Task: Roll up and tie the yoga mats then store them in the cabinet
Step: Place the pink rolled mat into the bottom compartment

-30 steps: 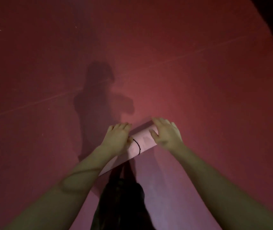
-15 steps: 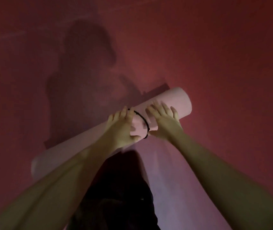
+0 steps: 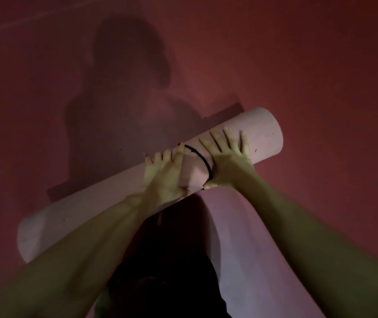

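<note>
the rolled mat (image 3: 261, 136) is a pale pink tube lying slantwise across the middle of the view, its right end raised toward the far right and its left end dropping near the lower left. whether it rests on the red floor (image 3: 321, 65) or is lifted off it cannot be told, though its dark shadow falls on the floor just behind it. a thin black band (image 3: 203, 160) circles the roll right of its middle, between the two hands, most likely so the roll cannot spring open.

the left hand (image 3: 165, 177) lies on the roll just left of the band, fingers spread over the curve with a fingertip touching the band's far part; its grip is apart, pressing, not clasping. the right hand (image 3: 228, 165) sits just right of the band, fingers splayed flat across the top, thumb tucked under the near side at the band, so it holds the roll by pressing and cupping. by my reading, the hands flank the band to steady the roll while seating it.

near the viewer, dark clothing (image 3: 167, 260) fills the bottom centre. no cabinet shows.
</note>
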The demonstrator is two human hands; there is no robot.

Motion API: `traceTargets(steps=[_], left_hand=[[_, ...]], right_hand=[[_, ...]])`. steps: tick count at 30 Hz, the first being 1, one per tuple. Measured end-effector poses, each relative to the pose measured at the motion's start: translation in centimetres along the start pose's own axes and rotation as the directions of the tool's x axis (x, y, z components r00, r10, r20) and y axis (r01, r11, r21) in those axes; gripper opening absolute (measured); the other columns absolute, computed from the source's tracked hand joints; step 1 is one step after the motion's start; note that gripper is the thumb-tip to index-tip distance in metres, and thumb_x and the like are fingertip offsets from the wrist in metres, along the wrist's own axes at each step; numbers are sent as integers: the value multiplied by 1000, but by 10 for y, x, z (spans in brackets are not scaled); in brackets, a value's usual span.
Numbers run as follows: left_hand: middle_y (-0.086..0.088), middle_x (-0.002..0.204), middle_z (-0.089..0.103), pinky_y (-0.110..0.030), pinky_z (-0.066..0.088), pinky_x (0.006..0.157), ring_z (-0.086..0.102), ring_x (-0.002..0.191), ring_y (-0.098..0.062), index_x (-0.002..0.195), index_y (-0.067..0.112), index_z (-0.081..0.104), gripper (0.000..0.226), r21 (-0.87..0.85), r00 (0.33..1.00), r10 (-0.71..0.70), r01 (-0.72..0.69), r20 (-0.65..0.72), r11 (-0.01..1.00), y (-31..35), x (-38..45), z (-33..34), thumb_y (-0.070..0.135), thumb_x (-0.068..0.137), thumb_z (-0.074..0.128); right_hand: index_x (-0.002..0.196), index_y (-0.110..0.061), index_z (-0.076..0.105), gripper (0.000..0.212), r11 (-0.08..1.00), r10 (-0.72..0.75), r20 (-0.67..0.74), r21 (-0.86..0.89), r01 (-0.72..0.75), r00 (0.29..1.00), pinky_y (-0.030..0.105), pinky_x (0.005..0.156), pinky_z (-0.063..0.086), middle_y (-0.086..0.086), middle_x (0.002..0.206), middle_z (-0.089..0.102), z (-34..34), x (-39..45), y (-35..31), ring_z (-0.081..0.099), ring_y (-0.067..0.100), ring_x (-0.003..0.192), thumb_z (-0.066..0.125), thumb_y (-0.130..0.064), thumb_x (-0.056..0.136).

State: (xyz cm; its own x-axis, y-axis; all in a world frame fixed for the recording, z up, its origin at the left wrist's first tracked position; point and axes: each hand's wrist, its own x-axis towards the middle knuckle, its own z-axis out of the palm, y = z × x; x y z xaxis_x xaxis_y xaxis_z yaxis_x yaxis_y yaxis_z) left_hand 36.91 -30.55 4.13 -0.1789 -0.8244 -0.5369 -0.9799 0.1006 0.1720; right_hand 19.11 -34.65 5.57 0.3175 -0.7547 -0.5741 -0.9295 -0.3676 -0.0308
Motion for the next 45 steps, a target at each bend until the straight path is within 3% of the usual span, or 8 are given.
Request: traceTargets(steps=[8, 16, 21, 26, 30, 32, 36, 45], left_hand=[[-11, 132, 47, -53, 41, 93, 51, 110, -31, 149, 16, 13, 125, 165, 978, 168, -147, -123, 975, 19, -60, -104, 64, 52, 75], [-19, 114, 60, -54, 50, 76, 60, 88, -36, 139, 8, 44, 128, 256, 929, 310, -256, -200, 932, 52, -160, -283, 62, 30, 84], [-18, 131, 50, -55, 43, 87, 54, 107, -36, 146, 12, 32, 129, 374, 899, 397, -308, -187, 875, 81, -222, -409, 63, 39, 83], [-18, 129, 50, -54, 45, 84, 53, 104, -35, 146, 10, 32, 127, 484, 850, 496, -363, -178, 796, 120, -264, -507, 65, 42, 80], [-20, 126, 54, -54, 47, 81, 56, 102, -38, 143, 9, 38, 131, 565, 791, 591, -419, -156, 710, 164, -273, -560, 66, 34, 82], [-20, 140, 41, -55, 40, 93, 46, 119, -39, 150, 11, 19, 129, 586, 756, 641, -460, -135, 667, 195, -272, -580, 67, 50, 78], [-16, 155, 12, -53, 23, 110, 21, 138, -35, 150, 16, -14, 119, 629, 720, 690, -502, -77, 594, 265, -250, -613, 65, 73, 63], [-18, 153, 18, -52, 23, 107, 26, 136, -37, 151, 16, -9, 121, 710, 577, 815, -552, -53, 437, 465, -165, -682, 64, 70, 66]], right_hand=[[152, -30, 0, 127, 994, 78, -114, 87, -69, 990, 49, 113, -15, 4, 160, -4, -80, -85, -2, -12, 32, 145, 76, -66, 57], [146, -17, 38, 119, 999, -33, -341, 15, 40, 940, 54, 111, 22, 20, 143, 43, -248, -215, 21, 39, 47, 129, 89, -50, 44], [153, -25, 16, 123, 1000, 15, -288, 15, -12, 957, 50, 116, 9, 16, 153, 27, -360, -298, 25, 22, 44, 140, 86, -49, 55], [145, -19, 28, 131, 995, 68, -408, -33, -90, 911, 55, 100, 40, 19, 129, 54, -433, -368, 47, 52, 44, 114, 85, -59, 34], [144, -20, 28, 131, 985, 135, -491, -25, -169, 861, 57, 96, 42, 24, 129, 53, -468, -418, 80, 54, 45, 114, 81, -65, 33], [146, -23, 25, 132, 975, 188, -489, -13, -222, 852, 59, 97, 40, 28, 134, 50, -479, -437, 101, 51, 46, 119, 79, -69, 35], [148, -25, 21, 129, 956, 268, -501, 33, -291, 823, 60, 97, 41, 27, 135, 49, -490, -463, 159, 51, 46, 120, 76, -72, 40], [147, -19, 27, 132, 911, 383, -495, 60, -408, 780, 64, 103, 30, 17, 115, 56, -523, -510, 364, 54, 42, 108, 67, -80, 38]])
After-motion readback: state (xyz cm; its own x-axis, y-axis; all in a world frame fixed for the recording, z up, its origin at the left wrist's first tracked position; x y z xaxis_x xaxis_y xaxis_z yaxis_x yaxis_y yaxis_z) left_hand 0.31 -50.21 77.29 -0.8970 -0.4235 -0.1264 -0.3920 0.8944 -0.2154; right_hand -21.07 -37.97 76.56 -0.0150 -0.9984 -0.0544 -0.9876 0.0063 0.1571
